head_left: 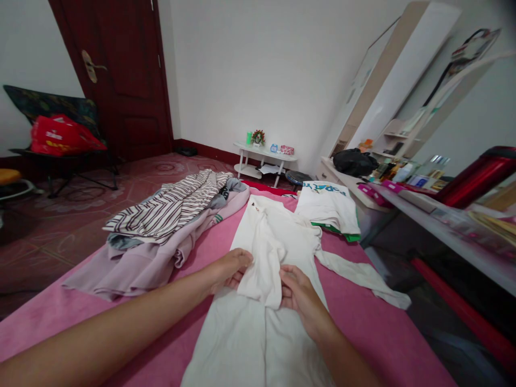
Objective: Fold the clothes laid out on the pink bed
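Note:
A long white long-sleeved garment (298, 226), perhaps a dress, lies spread on a pink-covered surface (346, 306). One sleeve (262, 269) is folded inward over its body. My left hand (234, 269) pinches that sleeve's left edge between thumb and fingers. On the opposite edge, my right hand (296, 290) grips the same sleeve near its end. The other sleeve (366, 274) stretches out flat to the right. Below my hands, the garment's lower part runs toward me with a crease down its middle.
To the left lies a pile with a striped shirt (173, 204) over a mauve garment (141, 269). Folded white clothing (328, 207) sits at the back right. A cluttered dressing table (423, 215) borders the right side. Beyond stand a small white table (266, 153) and a chair holding a red bag (60, 134).

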The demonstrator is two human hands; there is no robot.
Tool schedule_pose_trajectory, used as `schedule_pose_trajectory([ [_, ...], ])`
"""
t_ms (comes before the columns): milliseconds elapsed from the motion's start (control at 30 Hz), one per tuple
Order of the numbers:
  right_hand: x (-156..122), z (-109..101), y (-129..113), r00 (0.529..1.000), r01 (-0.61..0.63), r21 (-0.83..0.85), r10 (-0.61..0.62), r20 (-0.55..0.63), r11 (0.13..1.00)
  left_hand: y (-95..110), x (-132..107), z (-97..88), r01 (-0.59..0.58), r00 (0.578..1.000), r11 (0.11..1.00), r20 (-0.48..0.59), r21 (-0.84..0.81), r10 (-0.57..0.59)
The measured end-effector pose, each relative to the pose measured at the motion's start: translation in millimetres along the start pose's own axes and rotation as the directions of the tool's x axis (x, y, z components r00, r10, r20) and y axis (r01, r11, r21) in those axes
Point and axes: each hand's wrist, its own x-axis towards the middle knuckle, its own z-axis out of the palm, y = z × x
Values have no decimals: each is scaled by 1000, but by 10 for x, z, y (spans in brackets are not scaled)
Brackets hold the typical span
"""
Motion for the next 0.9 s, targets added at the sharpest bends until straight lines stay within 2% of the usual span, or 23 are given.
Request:
schedule_pose_trajectory([
  [67, -40, 9, 14, 999, 31, -61, -31, 14, 998, -36, -25, -5, -45, 999, 999, -3, -13, 45],
  [133, -60, 23, 16, 997, 71, -142, -67, 37, 987, -78, -43, -2, -141, 990, 989, -10, 43, 141],
  [233, -44, 29, 5, 994, 110, -229, -103, 39, 967, -139, -45, -5, -321, 945, 936, -11, 144, 326],
  [400, -122, 2, -84, 988, 141, -54, -144, -50, 989, -142, -182, -42, -500, 864, 861, -18, 96, 503],
  [500, -212, -42, -73, 988, 152, -61, -151, 29, 986, -126, -367, -81, -503, 864, 851, 48, 152, 502],
  [633, -223, -118, 43, 977, 0, -284, 61, 206, 959, -182, -504, -151, -405, 914, 806, 207, 433, 348],
  [700, -183, -125, 58, 977, -38, -324, 103, 185, 945, -218, -472, -166, -366, 930, 776, 236, 513, 283],
  [800, -104, -67, -12, 998, 59, -292, -46, 52, 955, -218, -343, -121, -405, 914, 809, 199, 427, 353],
  [900, -37, 24, -116, 976, 218, -310, -215, 44, 925, -146, -268, -18, -485, 874, 815, 147, 318, 463],
])
